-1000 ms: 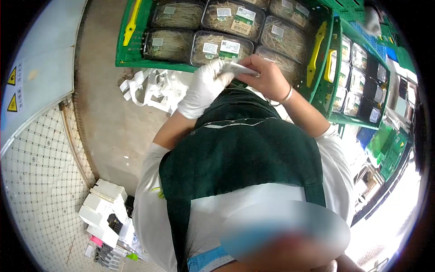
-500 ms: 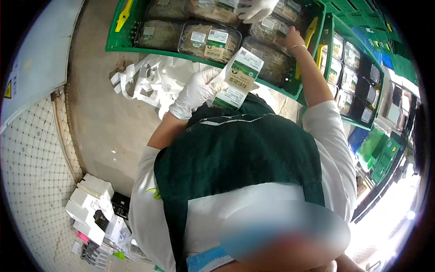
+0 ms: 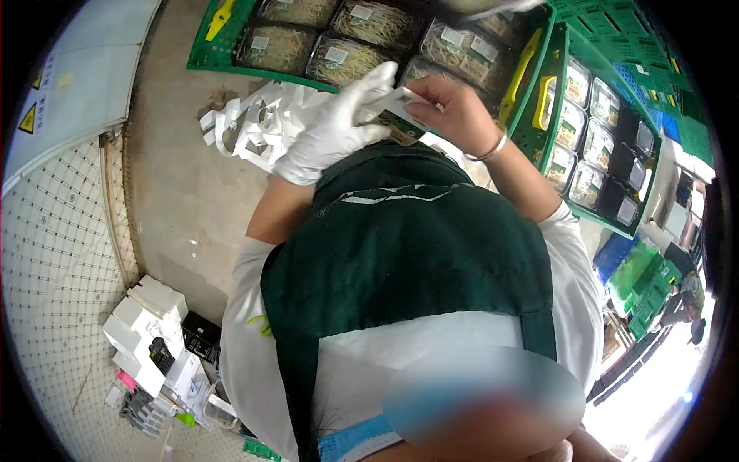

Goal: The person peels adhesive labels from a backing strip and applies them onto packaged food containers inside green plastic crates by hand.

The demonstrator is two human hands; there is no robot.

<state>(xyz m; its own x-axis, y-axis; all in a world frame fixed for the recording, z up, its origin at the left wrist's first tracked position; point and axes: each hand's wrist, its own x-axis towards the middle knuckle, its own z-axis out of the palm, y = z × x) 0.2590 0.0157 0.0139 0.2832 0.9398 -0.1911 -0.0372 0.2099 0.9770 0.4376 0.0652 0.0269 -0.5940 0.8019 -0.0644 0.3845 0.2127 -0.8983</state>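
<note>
My left hand (image 3: 335, 131), in a white glove, is closed around a strip of printed labels (image 3: 400, 138) in front of the apron. The strip shows white, green and brown parts. My right hand (image 3: 458, 115), bare with a bracelet at the wrist, pinches the strip's upper right end between thumb and fingers. Just beyond both hands is a green crate (image 3: 296, 79) holding several clear-lidded packs of pale, thin strands. A front middle pack (image 3: 342, 61) bears a small white label; a pack farther right (image 3: 462, 50) also carries a green and brown one.
White backing strips (image 3: 250, 127) lie bunched below the crate. To the right stands a second green crate (image 3: 608, 219) with packed trays. A blurred white shape (image 3: 504, 9) is above the near crate. White boxes (image 3: 150, 323) are at lower left.
My right hand has drawn back from the packs in the crate to the label strip beside my left hand. Another person's gloved hand over the crate has moved up and right.
</note>
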